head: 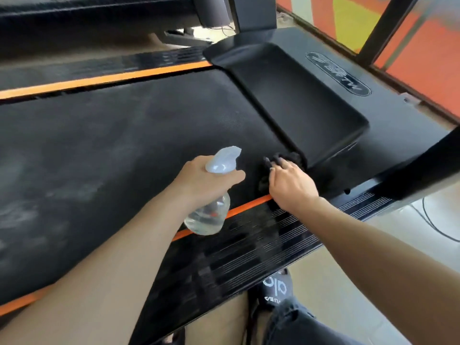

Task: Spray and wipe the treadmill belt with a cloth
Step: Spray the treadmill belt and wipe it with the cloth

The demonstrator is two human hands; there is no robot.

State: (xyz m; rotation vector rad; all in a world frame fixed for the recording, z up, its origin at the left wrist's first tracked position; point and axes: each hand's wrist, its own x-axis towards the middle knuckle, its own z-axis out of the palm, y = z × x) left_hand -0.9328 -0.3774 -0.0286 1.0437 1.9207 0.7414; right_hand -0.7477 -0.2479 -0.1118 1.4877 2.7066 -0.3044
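The black treadmill belt (112,145) runs across the view, with pale dusty smears on its left part. My left hand (201,180) grips a clear spray bottle (211,215) by the neck, its pale trigger head up, held just above the belt's near edge. My right hand (291,185) presses flat on a black cloth (288,158) at the belt's right end, right against the black motor cover (298,100). Much of the cloth is hidden under my fingers and blends with the belt.
Orange stripes (99,80) border the belt on both sides, with a ribbed black side rail (249,247) nearest me. A black upright (423,165) rises at the right. My dark shoe (276,290) stands on the pale floor below. A second treadmill (74,21) lies beyond.
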